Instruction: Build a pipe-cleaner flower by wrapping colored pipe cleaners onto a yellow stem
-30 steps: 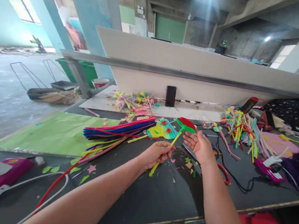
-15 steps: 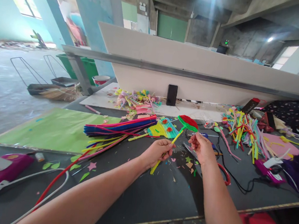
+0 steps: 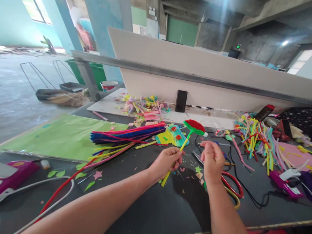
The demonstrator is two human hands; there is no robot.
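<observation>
My left hand (image 3: pixel 169 160) is closed around the yellow stem (image 3: pixel 183 144) of a fuzzy pipe-cleaner flower. Its red and green head (image 3: pixel 194 127) tilts up above the table, beyond my fingers. To the right of the flower and apart from it is my right hand (image 3: pixel 212 158), its fingers curled together; whether anything lies in them is hidden. Under my right wrist lie scissors with a red handle loop (image 3: pixel 239 185) and a yellow one, their blades partly showing left of the hand. A yellow and blue pipe-cleaner piece with red flowers (image 3: pixel 172 135) rests behind my left hand.
Left of my hands lie a bundle of long pipe cleaners (image 3: pixel 126 134) and a green sheet (image 3: pixel 59 133). A phone (image 3: pixel 181 101) leans at the back. On the right are a heap of pipe cleaners (image 3: pixel 254 136), black cables and a purple power strip (image 3: pixel 287 183).
My right hand has drawn back from the flower head, to the right and slightly down. My left hand still holds the stem. The view has shifted slightly.
</observation>
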